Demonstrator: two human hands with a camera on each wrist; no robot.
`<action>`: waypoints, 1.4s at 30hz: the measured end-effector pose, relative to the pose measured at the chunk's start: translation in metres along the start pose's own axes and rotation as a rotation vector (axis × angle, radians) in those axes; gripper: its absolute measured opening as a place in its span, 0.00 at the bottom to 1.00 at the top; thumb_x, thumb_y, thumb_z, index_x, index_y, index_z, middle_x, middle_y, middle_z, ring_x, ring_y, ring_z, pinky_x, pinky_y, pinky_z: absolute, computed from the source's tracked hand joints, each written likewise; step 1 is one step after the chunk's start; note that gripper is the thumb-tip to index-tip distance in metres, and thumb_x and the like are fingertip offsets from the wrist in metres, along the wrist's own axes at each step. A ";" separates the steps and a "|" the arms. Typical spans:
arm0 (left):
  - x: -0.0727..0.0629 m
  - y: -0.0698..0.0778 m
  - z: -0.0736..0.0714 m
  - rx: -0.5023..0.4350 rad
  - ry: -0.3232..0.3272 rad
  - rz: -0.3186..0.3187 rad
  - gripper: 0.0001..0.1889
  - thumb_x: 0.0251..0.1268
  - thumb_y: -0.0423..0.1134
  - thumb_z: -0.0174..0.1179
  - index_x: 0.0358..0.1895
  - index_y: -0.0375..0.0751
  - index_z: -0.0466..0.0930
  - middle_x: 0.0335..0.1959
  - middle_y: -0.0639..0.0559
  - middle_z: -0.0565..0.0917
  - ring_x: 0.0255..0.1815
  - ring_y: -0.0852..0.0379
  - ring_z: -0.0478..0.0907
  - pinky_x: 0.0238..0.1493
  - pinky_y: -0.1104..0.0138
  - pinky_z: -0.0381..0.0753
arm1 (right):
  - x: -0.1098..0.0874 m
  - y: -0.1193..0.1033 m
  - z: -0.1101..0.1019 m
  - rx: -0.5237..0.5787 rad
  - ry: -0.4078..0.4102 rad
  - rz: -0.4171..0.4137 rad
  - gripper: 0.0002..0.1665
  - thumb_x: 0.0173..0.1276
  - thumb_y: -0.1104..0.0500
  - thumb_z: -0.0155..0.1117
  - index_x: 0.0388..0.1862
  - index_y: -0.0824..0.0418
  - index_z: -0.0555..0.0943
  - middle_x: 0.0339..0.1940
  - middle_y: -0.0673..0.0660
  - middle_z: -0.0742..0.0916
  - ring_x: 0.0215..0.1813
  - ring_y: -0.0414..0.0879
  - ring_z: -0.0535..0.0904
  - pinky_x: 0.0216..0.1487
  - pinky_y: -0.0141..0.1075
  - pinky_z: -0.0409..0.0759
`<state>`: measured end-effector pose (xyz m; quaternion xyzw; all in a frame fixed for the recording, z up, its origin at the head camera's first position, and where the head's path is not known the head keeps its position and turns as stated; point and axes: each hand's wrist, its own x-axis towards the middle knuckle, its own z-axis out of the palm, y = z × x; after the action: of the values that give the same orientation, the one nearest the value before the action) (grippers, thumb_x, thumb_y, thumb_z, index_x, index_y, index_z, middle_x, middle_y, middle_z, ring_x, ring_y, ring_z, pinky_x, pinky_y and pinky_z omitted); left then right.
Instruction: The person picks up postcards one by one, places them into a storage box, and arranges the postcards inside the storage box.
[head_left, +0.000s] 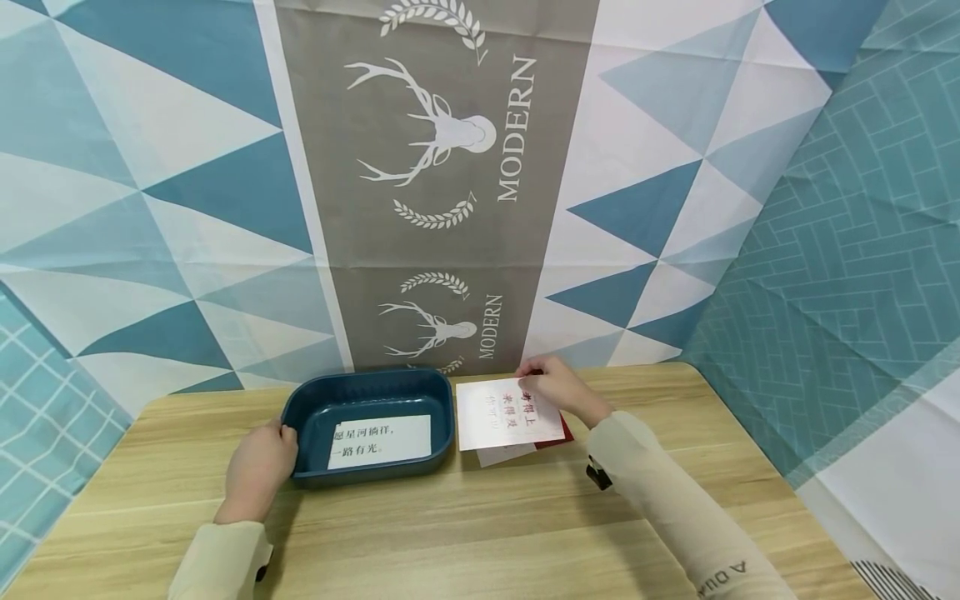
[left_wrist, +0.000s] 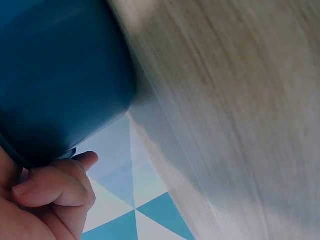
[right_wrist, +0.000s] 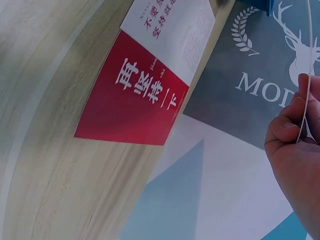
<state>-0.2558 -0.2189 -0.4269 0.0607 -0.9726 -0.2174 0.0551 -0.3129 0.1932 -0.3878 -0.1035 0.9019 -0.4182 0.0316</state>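
Note:
A dark blue plastic tray (head_left: 375,382) stands on the table, with a white card (head_left: 382,442) bearing black characters lying inside it. My left hand (head_left: 260,467) grips the tray's left rim; in the left wrist view its fingers (left_wrist: 60,185) curl at the edge. To the right of the tray, my right hand (head_left: 558,385) pinches a white card (head_left: 498,412) with red characters by its upper edge. The right wrist view shows that held card edge-on, lifted off the table. Beneath it lie a red card (right_wrist: 135,95) and another white card (right_wrist: 170,35), partly overlapping.
The wooden table (head_left: 450,542) has its back edge against a wall covering (head_left: 435,233) with deer heads and triangles. A teal patterned cloth (head_left: 862,275) hangs at the right, and a blue grid-patterned one (head_left: 37,433) at the left.

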 end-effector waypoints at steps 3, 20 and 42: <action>-0.001 0.000 0.001 0.000 0.005 0.000 0.18 0.69 0.36 0.35 0.26 0.31 0.71 0.23 0.38 0.74 0.24 0.47 0.69 0.28 0.56 0.70 | 0.002 -0.003 0.003 0.014 -0.005 0.027 0.11 0.63 0.62 0.54 0.40 0.63 0.82 0.39 0.57 0.84 0.40 0.46 0.75 0.45 0.36 0.71; -0.001 -0.001 0.002 -0.003 0.003 -0.001 0.18 0.69 0.36 0.36 0.24 0.32 0.70 0.24 0.37 0.75 0.24 0.47 0.70 0.29 0.55 0.71 | 0.012 -0.023 0.022 -0.005 -0.003 0.016 0.10 0.63 0.62 0.56 0.38 0.62 0.82 0.39 0.56 0.83 0.41 0.47 0.75 0.50 0.40 0.72; -0.001 0.001 0.002 -0.009 0.007 -0.021 0.18 0.69 0.37 0.36 0.23 0.34 0.69 0.20 0.42 0.71 0.23 0.49 0.67 0.27 0.59 0.68 | 0.022 -0.045 0.043 -0.025 -0.018 -0.004 0.10 0.63 0.61 0.56 0.38 0.60 0.83 0.38 0.55 0.83 0.39 0.46 0.75 0.43 0.37 0.72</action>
<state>-0.2556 -0.2175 -0.4283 0.0713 -0.9708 -0.2221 0.0567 -0.3209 0.1281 -0.3812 -0.1096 0.9064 -0.4061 0.0375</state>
